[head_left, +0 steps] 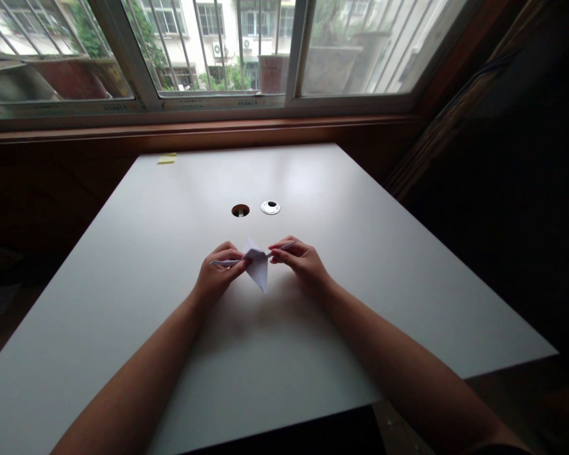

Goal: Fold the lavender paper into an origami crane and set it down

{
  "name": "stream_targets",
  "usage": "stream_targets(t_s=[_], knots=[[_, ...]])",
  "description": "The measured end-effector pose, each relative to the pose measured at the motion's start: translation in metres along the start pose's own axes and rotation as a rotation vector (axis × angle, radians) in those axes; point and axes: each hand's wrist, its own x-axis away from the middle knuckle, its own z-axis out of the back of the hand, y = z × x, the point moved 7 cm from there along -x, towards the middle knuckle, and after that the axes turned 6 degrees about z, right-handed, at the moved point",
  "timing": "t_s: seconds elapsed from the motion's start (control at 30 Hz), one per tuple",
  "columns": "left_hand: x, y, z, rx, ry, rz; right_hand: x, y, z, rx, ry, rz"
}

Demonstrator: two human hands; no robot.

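Note:
A white folded-paper figure (258, 270), shaped like an origami crane, is held a little above the white table between my two hands. Thumb and fingers of my left hand (221, 268) pinch its left side, where a narrow folded point sticks out leftward under the fingers. My right hand (299, 258) grips the narrow point on the other side, whose tip shows past the fingertips. One wide flap hangs toward me and another stands up at the back. Some of the folds are hidden by the fingers.
Ahead on the white table (360, 328) are a round cable hole (240, 211) and a metal grommet ring (270, 207). A yellow sticky note (167, 158) lies at the far left edge. Behind the table is a barred window (218, 50).

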Motion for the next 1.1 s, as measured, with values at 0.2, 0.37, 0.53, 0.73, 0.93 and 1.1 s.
stream_targets(t_s=[0.2,0.37,0.53,0.73,0.93,1.1], knots=[[-0.002,-0.017,0.008,0.083,0.064,0.057,-0.002,0.003,0.017,-0.074,0.171,-0.001],[-0.003,-0.026,0.009,0.123,0.067,0.074,-0.002,0.003,0.024,-0.087,0.23,0.011],[-0.003,-0.031,0.009,0.177,0.066,0.106,-0.003,0.004,0.025,-0.104,0.228,0.021],[-0.004,-0.032,0.009,0.198,0.07,0.123,-0.004,0.003,0.023,-0.126,0.211,0.015],[-0.003,-0.031,0.01,0.19,0.081,0.126,-0.004,0.006,0.022,-0.161,0.212,0.001],[-0.003,-0.027,0.01,0.176,0.085,0.103,-0.004,0.01,0.016,-0.15,0.14,-0.061]])
